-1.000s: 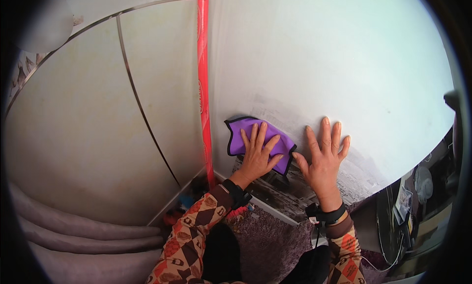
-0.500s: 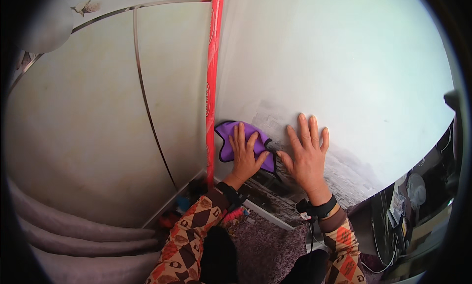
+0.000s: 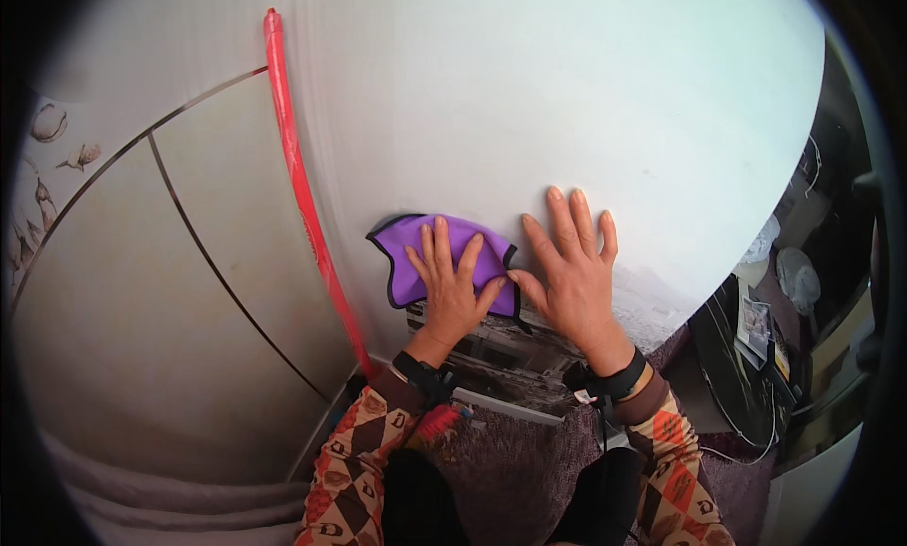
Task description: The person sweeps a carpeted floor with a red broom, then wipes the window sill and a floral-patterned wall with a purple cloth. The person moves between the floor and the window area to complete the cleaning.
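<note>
My left hand (image 3: 452, 286) lies flat with fingers spread, pressing a purple cleaning cloth (image 3: 406, 248) with black edging against a white wall (image 3: 567, 102). The cloth is spread out and wrinkled under the palm. Just to the right, my right hand (image 3: 578, 277) is spread with its fingers apart on the same wall. Its thumb tip is close to the cloth's right edge. Below both hands the wall carries a grey printed picture (image 3: 510, 352) of buildings, partly hidden by the cloth and wrists.
A long red wrapped tube (image 3: 300, 182) stands in the corner on the left, beside a beige panel (image 3: 123, 291) with dark metal strips. Low left are grey padded folds (image 3: 189, 503). A purple carpet (image 3: 510, 470) lies below; a dark table (image 3: 727, 366) with items stands right.
The view has swung left, so the red tube's upper end now shows. On the wall, the cloth sits higher and further left relative to the printed picture, with my left hand still on it.
</note>
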The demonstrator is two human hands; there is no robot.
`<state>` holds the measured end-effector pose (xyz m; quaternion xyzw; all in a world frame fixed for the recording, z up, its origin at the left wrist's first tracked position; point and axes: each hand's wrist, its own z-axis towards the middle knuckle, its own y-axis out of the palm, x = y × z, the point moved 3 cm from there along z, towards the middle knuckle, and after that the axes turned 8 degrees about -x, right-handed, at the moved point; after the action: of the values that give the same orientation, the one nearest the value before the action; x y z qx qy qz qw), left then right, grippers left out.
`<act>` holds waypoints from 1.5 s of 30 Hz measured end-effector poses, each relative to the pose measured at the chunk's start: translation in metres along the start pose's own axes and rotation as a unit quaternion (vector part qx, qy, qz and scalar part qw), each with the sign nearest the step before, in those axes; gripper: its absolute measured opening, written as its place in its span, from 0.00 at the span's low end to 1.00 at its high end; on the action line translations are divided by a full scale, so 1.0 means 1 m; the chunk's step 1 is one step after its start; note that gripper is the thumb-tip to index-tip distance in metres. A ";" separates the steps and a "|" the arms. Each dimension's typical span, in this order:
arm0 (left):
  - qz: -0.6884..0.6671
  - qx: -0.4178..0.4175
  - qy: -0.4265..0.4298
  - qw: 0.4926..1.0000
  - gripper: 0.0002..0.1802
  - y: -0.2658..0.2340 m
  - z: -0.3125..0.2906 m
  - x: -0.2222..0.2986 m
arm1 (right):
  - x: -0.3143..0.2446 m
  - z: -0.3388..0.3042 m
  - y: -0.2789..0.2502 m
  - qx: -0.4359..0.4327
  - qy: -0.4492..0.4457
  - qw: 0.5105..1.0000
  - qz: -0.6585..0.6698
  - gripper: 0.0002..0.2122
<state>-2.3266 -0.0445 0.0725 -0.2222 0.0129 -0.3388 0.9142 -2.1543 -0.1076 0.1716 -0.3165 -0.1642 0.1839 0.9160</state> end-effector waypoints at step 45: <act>0.132 -0.177 0.184 0.958 0.29 0.047 -0.119 -0.018 | -0.039 -0.100 0.057 -0.058 0.062 0.995 0.057 0.30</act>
<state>-2.3323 -0.0495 -0.0562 -0.3106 0.2701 -0.2422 0.8786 -2.1604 -0.1351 0.0527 -0.3888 -0.0996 0.2062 0.8924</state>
